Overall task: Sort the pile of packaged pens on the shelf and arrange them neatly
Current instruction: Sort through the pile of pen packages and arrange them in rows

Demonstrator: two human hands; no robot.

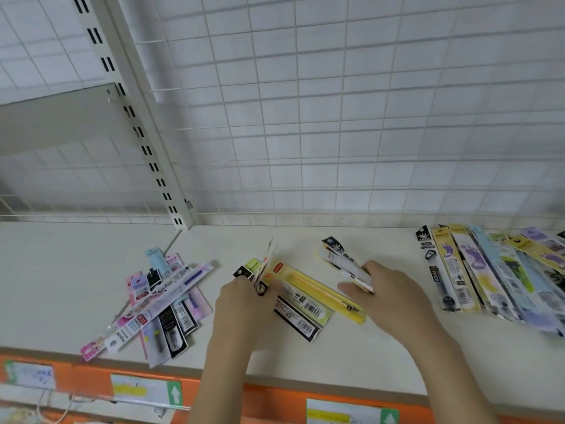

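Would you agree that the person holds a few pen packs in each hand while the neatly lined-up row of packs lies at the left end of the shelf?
Not quite: the head view shows the neat row at the right end of the shelf; the loose pile lies at the left. The left hand and right hand do each hold a few packs.

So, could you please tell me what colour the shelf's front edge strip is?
Orange; the shelf's front edge strip shows in the head view, carrying white labels.
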